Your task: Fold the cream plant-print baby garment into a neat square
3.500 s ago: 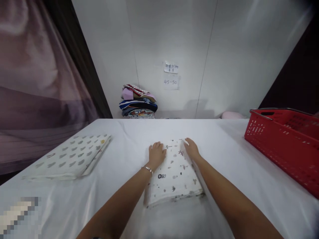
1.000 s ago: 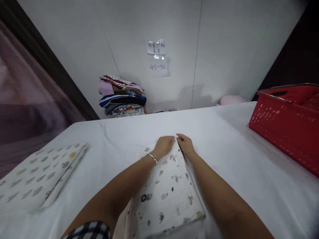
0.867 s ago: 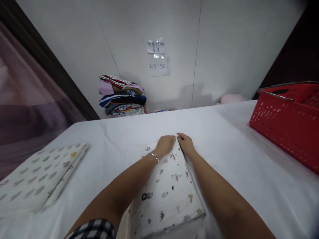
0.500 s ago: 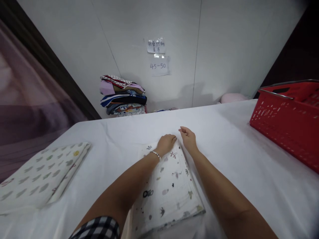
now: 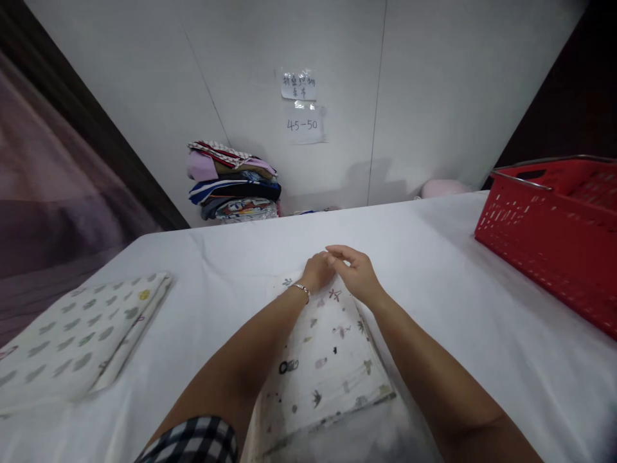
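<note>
A folded white cloth (image 5: pixel 332 354) with small printed animals and plants lies in front of me, its near part under a hazy, see-through layer. My left hand (image 5: pixel 318 271), with a bracelet at the wrist, is closed at the cloth's far edge; its fingertips are partly hidden behind the other hand. From the right, my right hand (image 5: pixel 357 273) reaches over the far right corner. Its fingers are stretched out with a gap to the thumb, and their tips meet the left fingers. Another folded white cloth (image 5: pixel 81 334), printed with grey leaf shapes, lies to the left.
A white-covered table (image 5: pixel 424 257) spreads beneath everything. On the right stands a red basket (image 5: pixel 549 238) with a metal handle. Behind the table's far edge is a stack of folded fabrics (image 5: pixel 236 183) by the wall. A purple curtain (image 5: pixel 62 173) hangs at left.
My right hand has moved left, from beside the cloth's far corner to my left fingers. The left hand stays at the far edge. The view has shifted slightly.
</note>
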A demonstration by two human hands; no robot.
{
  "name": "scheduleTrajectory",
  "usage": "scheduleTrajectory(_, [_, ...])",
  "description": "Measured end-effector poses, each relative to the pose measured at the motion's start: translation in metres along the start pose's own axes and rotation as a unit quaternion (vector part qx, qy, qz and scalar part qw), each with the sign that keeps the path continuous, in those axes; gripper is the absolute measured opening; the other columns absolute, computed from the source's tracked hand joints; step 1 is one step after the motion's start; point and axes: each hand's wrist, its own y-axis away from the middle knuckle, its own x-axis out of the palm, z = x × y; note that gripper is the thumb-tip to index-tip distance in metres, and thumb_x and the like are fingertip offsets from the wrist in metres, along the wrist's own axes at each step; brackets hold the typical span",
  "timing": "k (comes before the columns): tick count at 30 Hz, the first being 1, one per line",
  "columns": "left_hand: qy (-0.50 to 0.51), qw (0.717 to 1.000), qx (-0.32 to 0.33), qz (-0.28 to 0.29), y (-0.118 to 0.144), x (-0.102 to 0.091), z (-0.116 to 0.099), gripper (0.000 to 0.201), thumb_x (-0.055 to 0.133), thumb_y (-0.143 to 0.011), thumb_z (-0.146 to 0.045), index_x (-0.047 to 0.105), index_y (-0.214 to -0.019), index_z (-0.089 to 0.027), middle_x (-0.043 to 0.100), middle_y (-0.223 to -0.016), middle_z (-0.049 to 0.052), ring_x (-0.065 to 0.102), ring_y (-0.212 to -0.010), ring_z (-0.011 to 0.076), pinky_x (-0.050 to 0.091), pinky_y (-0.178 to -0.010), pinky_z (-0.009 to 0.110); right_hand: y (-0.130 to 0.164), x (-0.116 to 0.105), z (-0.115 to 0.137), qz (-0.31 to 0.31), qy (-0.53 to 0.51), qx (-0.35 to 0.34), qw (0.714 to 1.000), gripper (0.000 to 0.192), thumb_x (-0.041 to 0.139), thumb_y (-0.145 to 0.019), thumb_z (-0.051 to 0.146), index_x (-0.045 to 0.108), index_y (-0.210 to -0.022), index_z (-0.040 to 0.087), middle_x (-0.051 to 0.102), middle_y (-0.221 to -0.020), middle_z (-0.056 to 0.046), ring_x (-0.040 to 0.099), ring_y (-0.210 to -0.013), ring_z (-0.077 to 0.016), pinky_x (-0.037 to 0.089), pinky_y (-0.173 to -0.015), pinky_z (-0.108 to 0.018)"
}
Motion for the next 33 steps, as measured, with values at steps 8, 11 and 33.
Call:
scheduleTrajectory(8, [0.035, 0.997, 0.038, -0.059, 0.083, -0.045, 0.016, 0.03, 0.049, -0.085, -0.037, 0.063, -0.105, -0.02, 0.062, -0.114, 0.005, 0.054, -0.107, 0.0206, 0.042, -0.095, 0.035, 0.035, -0.035, -0.032, -0.001, 0.214, 0.132, 0.968, 0.019, 0.052, -0.078, 0.034, 0.059, -0.072, 0.018, 0.06, -0.067, 0.001, 0.055, -0.065, -0.0135, 0.039, -0.061, -0.024])
scheduleTrajectory(11, [0.034, 0.996, 0.009, -0.084, 0.132, -0.05, 0.034, 0.029, 0.049, -0.084, -0.038, 0.064, -0.104, -0.023, 0.06, -0.119, 0.004, 0.05, -0.113, 0.0218, 0.04, -0.099, 0.037, 0.053, -0.03, -0.037, 0.036, 0.305, 0.16, 0.938, 0.023, 0.051, -0.079, 0.039, 0.055, -0.068, 0.019, 0.058, -0.065, 0.001, 0.051, -0.063, -0.0128, 0.034, -0.058, -0.023])
scheduleTrajectory(33, [0.138, 0.948, -0.234, -0.169, 0.197, -0.023, 0.034, 0.047, 0.053, -0.081, -0.04, 0.048, -0.122, -0.019, 0.049, -0.131, 0.009, 0.045, -0.121, 0.0232, 0.034, -0.103, 0.035, 0.065, -0.019, -0.057, -0.001, 0.38, 0.202, 0.903, 0.015, 0.047, -0.082, 0.027, 0.054, -0.072, 0.018, 0.058, -0.07, -0.001, 0.05, -0.068, -0.0132, 0.031, -0.06, -0.023])
